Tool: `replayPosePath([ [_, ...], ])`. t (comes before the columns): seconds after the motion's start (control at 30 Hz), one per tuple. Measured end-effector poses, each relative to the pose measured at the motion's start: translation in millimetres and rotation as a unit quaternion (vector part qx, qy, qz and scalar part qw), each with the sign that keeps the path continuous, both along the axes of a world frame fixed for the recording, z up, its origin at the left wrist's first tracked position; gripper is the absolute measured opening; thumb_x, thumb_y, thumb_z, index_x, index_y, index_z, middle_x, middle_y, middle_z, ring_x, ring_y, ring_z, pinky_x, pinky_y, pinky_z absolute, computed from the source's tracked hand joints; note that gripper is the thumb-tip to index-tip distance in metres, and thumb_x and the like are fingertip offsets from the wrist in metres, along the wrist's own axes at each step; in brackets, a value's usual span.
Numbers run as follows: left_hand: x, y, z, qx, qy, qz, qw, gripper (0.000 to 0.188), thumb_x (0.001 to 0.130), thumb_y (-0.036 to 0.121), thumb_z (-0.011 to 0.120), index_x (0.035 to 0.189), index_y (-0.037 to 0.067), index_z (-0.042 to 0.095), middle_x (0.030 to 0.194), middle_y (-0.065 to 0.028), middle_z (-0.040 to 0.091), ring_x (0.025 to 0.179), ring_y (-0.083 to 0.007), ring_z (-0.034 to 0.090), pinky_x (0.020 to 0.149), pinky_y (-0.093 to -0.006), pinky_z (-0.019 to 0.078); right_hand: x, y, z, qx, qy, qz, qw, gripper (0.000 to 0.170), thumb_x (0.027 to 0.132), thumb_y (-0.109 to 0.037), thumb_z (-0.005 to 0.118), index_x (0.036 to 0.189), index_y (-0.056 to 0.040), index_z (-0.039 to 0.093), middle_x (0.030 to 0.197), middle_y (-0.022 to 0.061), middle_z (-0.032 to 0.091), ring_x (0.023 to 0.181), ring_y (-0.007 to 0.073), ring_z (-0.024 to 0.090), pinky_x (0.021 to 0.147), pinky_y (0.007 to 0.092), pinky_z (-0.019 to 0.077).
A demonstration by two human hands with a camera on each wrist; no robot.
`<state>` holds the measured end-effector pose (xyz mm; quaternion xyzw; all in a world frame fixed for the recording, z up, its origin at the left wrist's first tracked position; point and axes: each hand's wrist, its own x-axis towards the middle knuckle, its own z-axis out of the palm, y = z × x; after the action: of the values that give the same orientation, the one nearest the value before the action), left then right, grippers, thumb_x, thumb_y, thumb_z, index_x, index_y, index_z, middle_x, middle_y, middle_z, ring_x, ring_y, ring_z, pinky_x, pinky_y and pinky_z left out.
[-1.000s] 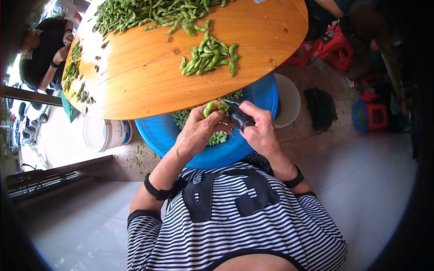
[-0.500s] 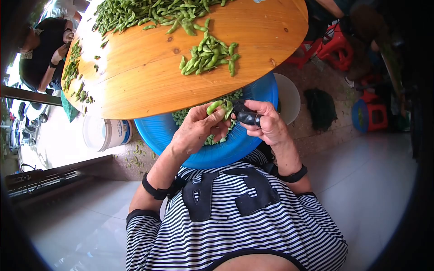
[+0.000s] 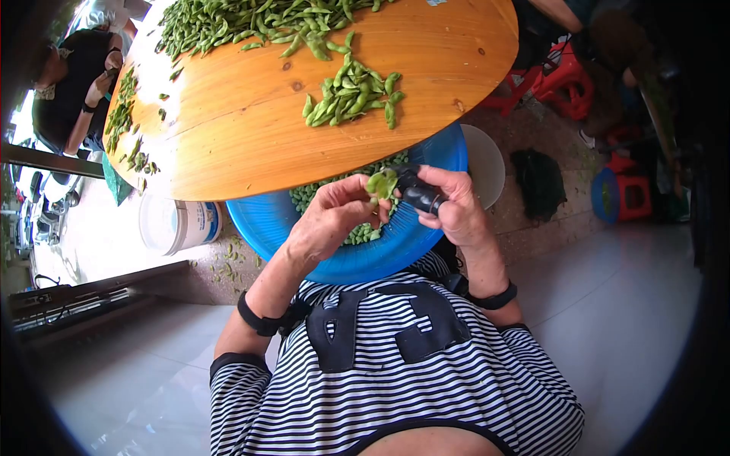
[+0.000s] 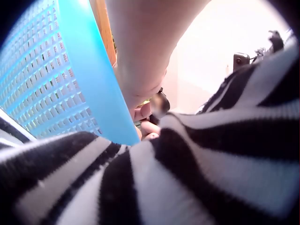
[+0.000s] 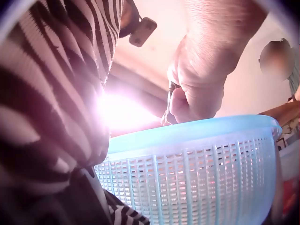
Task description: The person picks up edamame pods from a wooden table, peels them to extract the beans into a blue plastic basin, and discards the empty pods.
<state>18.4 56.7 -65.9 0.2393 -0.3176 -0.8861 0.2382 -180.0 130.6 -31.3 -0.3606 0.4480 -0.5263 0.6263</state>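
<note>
In the head view my left hand [image 3: 327, 224] has its fingertips at a split green pod [image 3: 382, 184] above the blue basket [image 3: 251, 239], pinching it. My right hand [image 3: 460, 213] is curled round a black object [image 3: 420, 190] whose left end meets the pod; its exact shape is hard to tell. Shelled green beans [image 3: 361, 232] lie in the basket below both hands. The left wrist view shows the basket's wall [image 4: 89, 70] beside the forearm. In the right wrist view the right hand [image 5: 201, 84] is above the basket rim [image 5: 197, 129].
A wooden table [image 3: 228, 137] carries a large heap of pods [image 3: 228, 23] and a smaller pile [image 3: 353, 95]. White buckets [image 3: 163, 224] stand on either side of the basket. Red stools [image 3: 566, 83] are at the right, and another person [image 3: 76, 91] sits at the left.
The pod between my hands has turned and now shows opened, flat sides. Since the earliest frame my right hand has moved slightly right; my left fingers have shifted on the pod.
</note>
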Motion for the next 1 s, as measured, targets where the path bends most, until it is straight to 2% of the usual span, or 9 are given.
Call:
replayPosePath([
  [0.1, 8, 4, 5, -0.160, -0.077, -0.051, 0.983, 0.023, 0.091, 0.000, 0.057, 0.114, 0.004, 0.060, 0.104, -0.0059, 0.065, 0.096, -0.0136, 0.060, 0.089, -0.0284, 0.0473, -10, 2, 0, 0.017, 0.011, -0.023, 1.000, 0.035, 0.074, 0.006, 0.039, 0.094, 0.0021, 0.067, 0.068, -0.0045, 0.052, 0.052, -0.0016, 0.038, 0.041, 0.0159, 0.0260],
  [0.17, 3, 8, 4, -0.200, -0.099, 0.023, 0.974, 0.024, 0.092, 0.007, 0.061, 0.115, 0.003, 0.059, 0.104, -0.0041, 0.065, 0.098, -0.0110, 0.059, 0.086, -0.0270, 0.0472, -11, 2, 0, 0.016, 0.013, -0.005, 1.000, 0.035, 0.074, 0.006, 0.039, 0.095, 0.0022, 0.067, 0.068, -0.0044, 0.052, 0.052, -0.0014, 0.037, 0.042, 0.0157, 0.0264],
  [0.37, 2, 6, 6, -0.283, -0.203, 0.008, 0.937, 0.024, 0.094, 0.011, 0.060, 0.115, 0.000, 0.058, 0.097, -0.0054, 0.066, 0.077, -0.0079, 0.061, 0.066, -0.0216, 0.0493, -6, 1, -1, 0.014, 0.099, 0.015, 0.995, 0.037, 0.070, 0.007, 0.039, 0.096, 0.0037, 0.066, 0.071, -0.0047, 0.052, 0.057, 0.0006, 0.040, 0.049, 0.0165, 0.0308],
  [0.47, -1, 6, 10, -0.253, -0.182, 0.044, 0.949, 0.016, 0.095, 0.010, 0.058, 0.108, 0.000, 0.058, 0.092, -0.0074, 0.067, 0.072, -0.0095, 0.061, 0.062, -0.0223, 0.0500, -2, 3, 0, -0.075, 0.235, -0.033, 0.968, 0.038, 0.069, 0.007, 0.041, 0.099, 0.0059, 0.064, 0.072, -0.0030, 0.052, 0.061, 0.0037, 0.043, 0.054, 0.0197, 0.0365],
  [0.53, -3, 7, 17, -0.171, -0.115, 0.099, 0.974, 0.007, 0.095, 0.008, 0.057, 0.098, 0.002, 0.058, 0.089, -0.0094, 0.066, 0.071, -0.0123, 0.062, 0.062, -0.0241, 0.0514, -2, 5, -1, -0.128, 0.414, -0.106, 0.895, 0.040, 0.069, 0.007, 0.042, 0.103, 0.0063, 0.063, 0.072, -0.0004, 0.052, 0.064, 0.0060, 0.044, 0.058, 0.0225, 0.0410],
  [0.63, -3, 4, 13, -0.166, -0.077, 0.069, 0.981, 0.006, 0.092, 0.006, 0.060, 0.096, 0.002, 0.059, 0.086, -0.0083, 0.065, 0.068, -0.0111, 0.060, 0.060, -0.0236, 0.0496, 0, 14, 17, -0.027, 0.236, 0.000, 0.971, 0.039, 0.070, 0.007, 0.044, 0.104, 0.0049, 0.062, 0.073, 0.0003, 0.052, 0.065, 0.0061, 0.044, 0.059, 0.0234, 0.0412],
  [0.83, -7, 7, 14, -0.175, -0.092, 0.084, 0.977, 0.007, 0.087, 0.001, 0.067, 0.090, 0.002, 0.061, 0.076, -0.0036, 0.062, 0.063, -0.0078, 0.054, 0.057, -0.0219, 0.0440, 5, 9, 4, 0.037, 0.133, 0.015, 0.990, 0.035, 0.073, 0.006, 0.044, 0.101, 0.0038, 0.064, 0.070, -0.0034, 0.049, 0.063, 0.0027, 0.042, 0.052, 0.0197, 0.0361],
  [0.9, -8, 7, 12, -0.178, -0.093, 0.084, 0.976, 0.007, 0.087, 0.002, 0.067, 0.091, 0.001, 0.062, 0.075, -0.0030, 0.062, 0.062, -0.0074, 0.054, 0.056, -0.0212, 0.0434, 2, 9, 0, 0.066, -0.029, 0.030, 0.997, 0.035, 0.073, 0.006, 0.041, 0.100, 0.0031, 0.063, 0.068, -0.0031, 0.046, 0.057, 0.0029, 0.040, 0.046, 0.0200, 0.0331],
  [1.0, -11, 11, 13, -0.181, -0.114, 0.088, 0.973, 0.007, 0.087, 0.002, 0.067, 0.092, 0.001, 0.062, 0.074, -0.0018, 0.061, 0.060, -0.0064, 0.052, 0.055, -0.0200, 0.0422, 4, 8, -1, 0.067, -0.001, 0.007, 0.998, 0.036, 0.074, 0.006, 0.039, 0.101, 0.0021, 0.063, 0.067, -0.0037, 0.044, 0.052, 0.0028, 0.038, 0.042, 0.0196, 0.0295],
])
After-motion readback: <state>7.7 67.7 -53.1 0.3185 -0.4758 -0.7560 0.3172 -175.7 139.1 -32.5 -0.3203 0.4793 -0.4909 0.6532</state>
